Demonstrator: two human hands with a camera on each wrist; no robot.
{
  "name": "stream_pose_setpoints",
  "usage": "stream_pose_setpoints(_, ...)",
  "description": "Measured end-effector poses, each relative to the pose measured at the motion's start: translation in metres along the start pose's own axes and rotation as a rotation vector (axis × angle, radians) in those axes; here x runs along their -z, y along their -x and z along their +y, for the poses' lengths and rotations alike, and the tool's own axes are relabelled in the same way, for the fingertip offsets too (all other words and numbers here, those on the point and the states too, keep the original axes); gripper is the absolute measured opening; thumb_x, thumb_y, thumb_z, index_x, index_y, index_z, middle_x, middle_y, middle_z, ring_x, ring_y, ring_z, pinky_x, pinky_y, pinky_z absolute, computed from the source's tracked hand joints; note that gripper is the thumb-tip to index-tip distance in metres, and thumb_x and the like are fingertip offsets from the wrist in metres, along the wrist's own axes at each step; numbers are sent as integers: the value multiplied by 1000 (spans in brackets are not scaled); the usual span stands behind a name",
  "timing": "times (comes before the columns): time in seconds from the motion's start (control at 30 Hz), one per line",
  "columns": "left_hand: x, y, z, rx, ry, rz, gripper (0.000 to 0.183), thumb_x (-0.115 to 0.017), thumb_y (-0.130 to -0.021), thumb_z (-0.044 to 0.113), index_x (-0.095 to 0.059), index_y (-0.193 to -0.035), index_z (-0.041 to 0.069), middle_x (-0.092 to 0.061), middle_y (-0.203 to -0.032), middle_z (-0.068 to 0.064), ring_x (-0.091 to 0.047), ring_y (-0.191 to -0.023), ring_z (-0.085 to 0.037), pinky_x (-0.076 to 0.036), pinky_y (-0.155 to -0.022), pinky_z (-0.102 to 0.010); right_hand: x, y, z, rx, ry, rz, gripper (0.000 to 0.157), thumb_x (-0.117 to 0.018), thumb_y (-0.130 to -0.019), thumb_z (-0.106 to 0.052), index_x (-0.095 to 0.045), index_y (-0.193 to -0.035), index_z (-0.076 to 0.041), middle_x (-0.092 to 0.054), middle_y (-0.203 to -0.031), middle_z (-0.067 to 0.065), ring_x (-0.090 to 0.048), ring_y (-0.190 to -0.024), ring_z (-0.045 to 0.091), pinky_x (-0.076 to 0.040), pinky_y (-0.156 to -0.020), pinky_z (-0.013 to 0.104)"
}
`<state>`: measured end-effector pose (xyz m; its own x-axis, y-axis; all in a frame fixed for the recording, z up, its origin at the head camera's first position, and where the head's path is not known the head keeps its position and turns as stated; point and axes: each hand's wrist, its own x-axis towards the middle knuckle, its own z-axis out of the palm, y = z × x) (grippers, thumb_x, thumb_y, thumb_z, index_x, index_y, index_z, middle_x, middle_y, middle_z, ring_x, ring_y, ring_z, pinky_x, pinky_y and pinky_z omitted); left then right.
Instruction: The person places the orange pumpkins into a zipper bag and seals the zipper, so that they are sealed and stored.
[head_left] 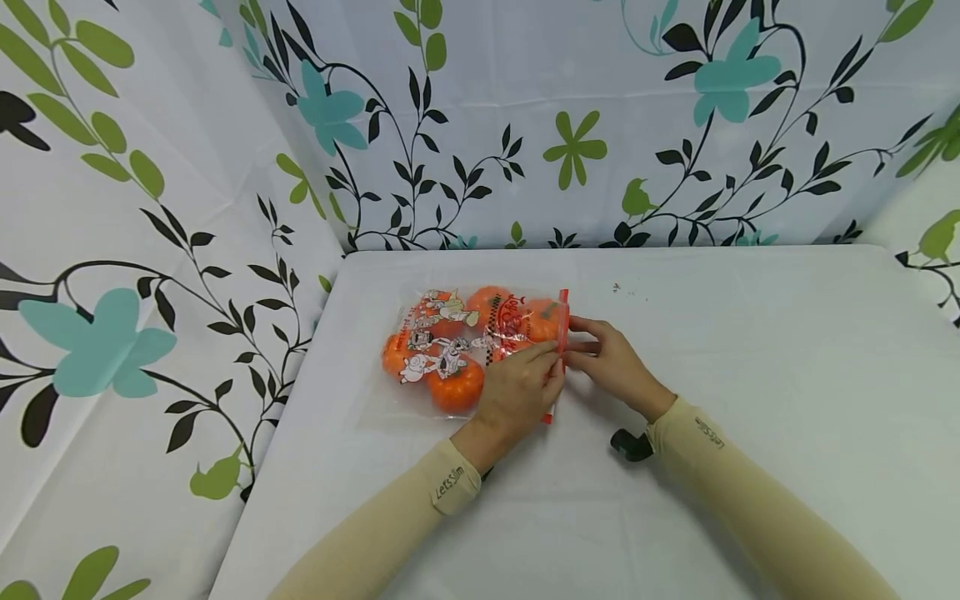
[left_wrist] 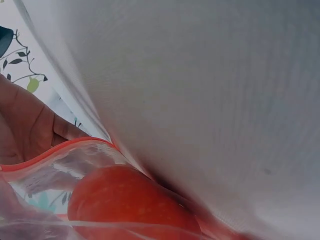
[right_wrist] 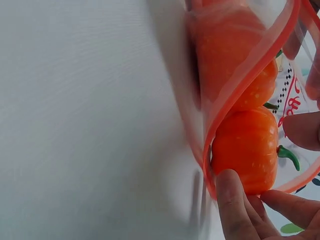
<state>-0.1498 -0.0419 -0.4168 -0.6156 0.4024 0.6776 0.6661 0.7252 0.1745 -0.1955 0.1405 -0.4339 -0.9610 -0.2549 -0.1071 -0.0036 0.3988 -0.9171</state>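
Note:
A clear zip bag (head_left: 517, 317) with a red seal strip and printed cartoon animals lies on the white table, holding several small orange pumpkins (head_left: 456, 387). My left hand (head_left: 521, 392) pinches the bag's edge near the middle of the strip. At the same edge, a little farther back, my right hand (head_left: 611, 358) holds the strip with its fingertips. The right wrist view shows the bag's mouth apart, with a green-stemmed pumpkin (right_wrist: 245, 147) just inside, close to the right fingers (right_wrist: 232, 205). In the left wrist view, another pumpkin (left_wrist: 125, 205) shows behind the clear plastic.
A small black object (head_left: 632, 445) sits by the right sleeve cuff. Tiny dark specks (head_left: 617, 288) dot the table (head_left: 787, 350) behind the right hand. A patterned curtain (head_left: 480, 108) hangs along the back and left sides.

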Motion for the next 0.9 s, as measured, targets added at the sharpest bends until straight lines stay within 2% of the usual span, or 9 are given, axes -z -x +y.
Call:
stream_pose_setpoints(0.27, 1, 2, -2, -10, -6, -28, 18, -80, -85, 11, -78, -101, 4, -76, -108, -7, -74, -93, -17, -59, -73, -26, -5, -4, -4, -32, 12, 12, 60, -66, -97, -24, -45, -150, -3, -41, -149, 20, -55, -130, 40, -50, -99, 50)
stream_pose_setpoints(0.47, 1, 3, -2, -21, -13, -58, 22, -81, -84, 12, -78, -104, 3, -76, -108, -7, -74, -95, -17, -58, -76, -26, -9, -7, -5, -32, -1, 15, 54, -63, -100, -21, -47, -148, -1, -41, -151, 21, -51, -133, 41, -46, -103, 53)
stream_pose_setpoints(0.7, 1, 3, -2, -23, 8, -42, 21, -81, -83, 9, -78, -102, 2, -75, -108, -8, -74, -94, -19, -59, -75, -27, -11, -11, -8, -8, -35, -2, 50, -57, -102, -15, -46, -149, 1, -39, -154, 22, -46, -137, 43, -42, -107, 54)
stream_pose_setpoints(0.9, 1, 3, -2, -24, 18, -31, 20, -81, -82, 8, -78, -101, 2, -75, -108, -9, -74, -94, -19, -59, -75, -27, -11, -14, -8, 12, -71, -26, 49, -53, -104, -15, -45, -150, 0, -40, -156, 18, -44, -139, 40, -38, -110, 55)
